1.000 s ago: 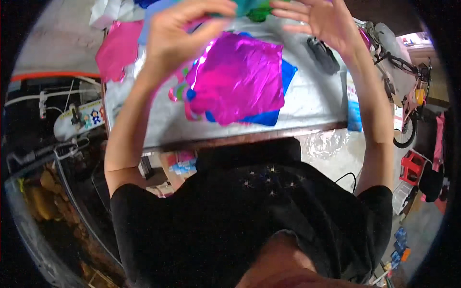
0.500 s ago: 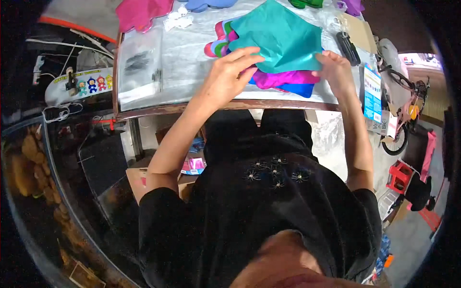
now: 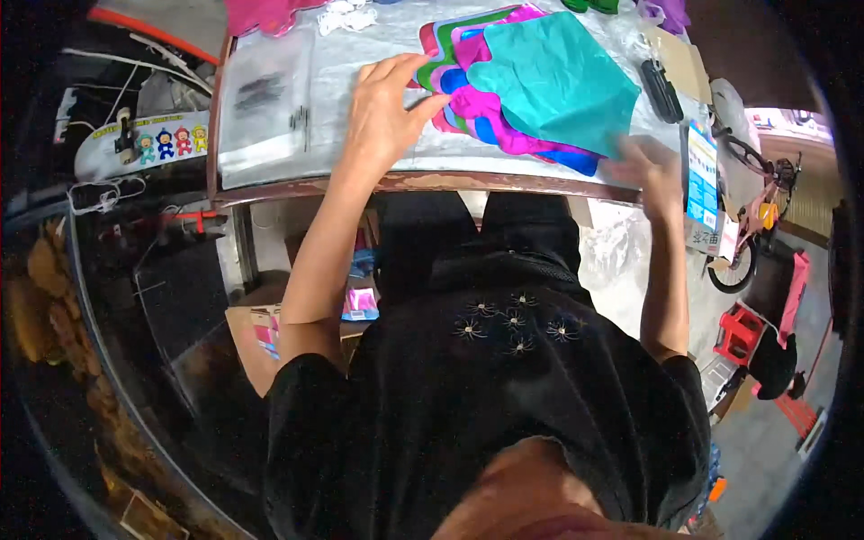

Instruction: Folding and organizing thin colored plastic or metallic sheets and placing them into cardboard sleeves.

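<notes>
A stack of thin, shiny sheets with scalloped left edges lies fanned out on the table. A teal sheet (image 3: 558,81) is on top, with magenta, blue, green and red ones showing beneath it. At the stack's left side is my left hand (image 3: 382,108), its thumb and fingers spread apart around the scalloped edges. Whether the fingertips touch the sheets is hard to see. My right hand (image 3: 650,169) is beside the teal sheet's lower right corner, smeared by motion, so its grip is unclear.
The table (image 3: 360,184) has a brown front edge and a whitish cover. A clear plastic sleeve (image 3: 265,108) lies at the left, a black object (image 3: 661,90) at the right. Pink pieces (image 3: 265,13) and a white bundle (image 3: 346,16) lie at the back. A blue packet (image 3: 701,175) stands at the right edge.
The teal sheet and its stack have turned and shifted right, showing more coloured edges at the left. My left hand moved left, off the teal sheet; the right hand moved slightly right and down.
</notes>
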`<action>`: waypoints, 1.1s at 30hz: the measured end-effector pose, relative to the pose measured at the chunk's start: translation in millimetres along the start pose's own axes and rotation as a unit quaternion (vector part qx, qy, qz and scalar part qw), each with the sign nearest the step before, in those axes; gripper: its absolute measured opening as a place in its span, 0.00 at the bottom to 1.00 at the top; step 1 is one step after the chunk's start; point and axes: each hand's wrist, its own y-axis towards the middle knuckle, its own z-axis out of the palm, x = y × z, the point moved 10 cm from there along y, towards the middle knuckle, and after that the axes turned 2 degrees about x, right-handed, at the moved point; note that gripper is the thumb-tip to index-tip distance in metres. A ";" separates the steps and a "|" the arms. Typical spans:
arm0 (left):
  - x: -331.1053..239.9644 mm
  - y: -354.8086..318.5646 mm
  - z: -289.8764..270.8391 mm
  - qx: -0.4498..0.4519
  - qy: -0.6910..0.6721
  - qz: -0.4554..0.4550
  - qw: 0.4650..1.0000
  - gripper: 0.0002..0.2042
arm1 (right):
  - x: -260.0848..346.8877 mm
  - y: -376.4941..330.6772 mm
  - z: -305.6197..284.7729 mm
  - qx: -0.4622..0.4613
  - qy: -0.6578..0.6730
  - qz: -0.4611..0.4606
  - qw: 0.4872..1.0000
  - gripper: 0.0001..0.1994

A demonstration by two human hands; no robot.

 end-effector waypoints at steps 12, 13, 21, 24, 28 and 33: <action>1.3 -9.2 -6.9 -0.026 -0.038 -0.005 0.999 0.36 | 72.0 7.9 73.4 -0.014 -0.450 -0.414 0.791 0.29; -3.2 -8.9 -6.0 -0.023 -0.024 0.004 0.999 0.37 | 70.1 10.9 70.1 -0.025 -0.434 -0.398 0.808 0.29; 10.4 -7.0 0.4 -0.010 -0.012 -0.004 1.000 0.38 | 62.0 11.4 62.8 -0.093 -0.409 -0.325 0.847 0.28; 15.7 -0.4 0.1 -0.006 -0.017 -0.006 1.000 0.36 | 62.0 9.1 62.2 -0.094 -0.403 -0.319 0.852 0.29; 14.9 17.4 -0.7 0.016 -0.013 0.010 1.000 0.34 | 64.4 6.4 61.7 -0.099 -0.404 -0.318 0.852 0.28; 11.1 29.4 12.2 0.035 0.012 0.010 0.999 0.32 | 62.1 4.2 63.5 -0.108 -0.398 -0.313 0.856 0.28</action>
